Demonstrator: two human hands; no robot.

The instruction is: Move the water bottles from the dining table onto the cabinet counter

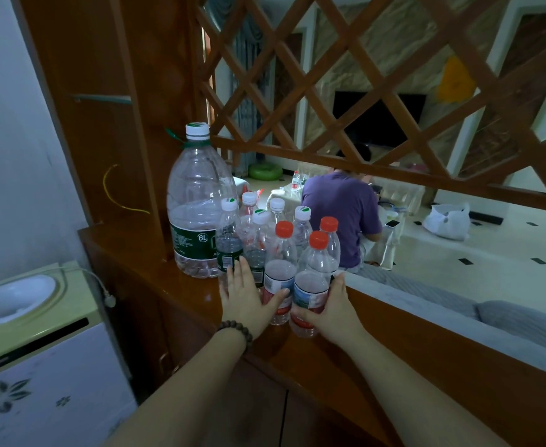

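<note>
Several small water bottles stand bunched together on the wooden cabinet counter [181,304]. Three have red caps, the others white caps. My right hand [333,304] wraps around the nearest red-capped bottle [312,279] at its label. My left hand [249,295], with a bead bracelet on the wrist, lies flat with fingers apart against the left side of the group, its thumb touching another red-capped bottle [279,269]. A large clear 6L bottle [197,201] with a white cap and green label stands just behind and left of the small ones.
A wooden lattice screen [362,85] rises behind the counter. A wooden post [130,124] stands left of the big bottle. A small appliance with a white top [23,304] sits at lower left. Beyond the screen a person in a purple shirt [339,208] sits on the floor.
</note>
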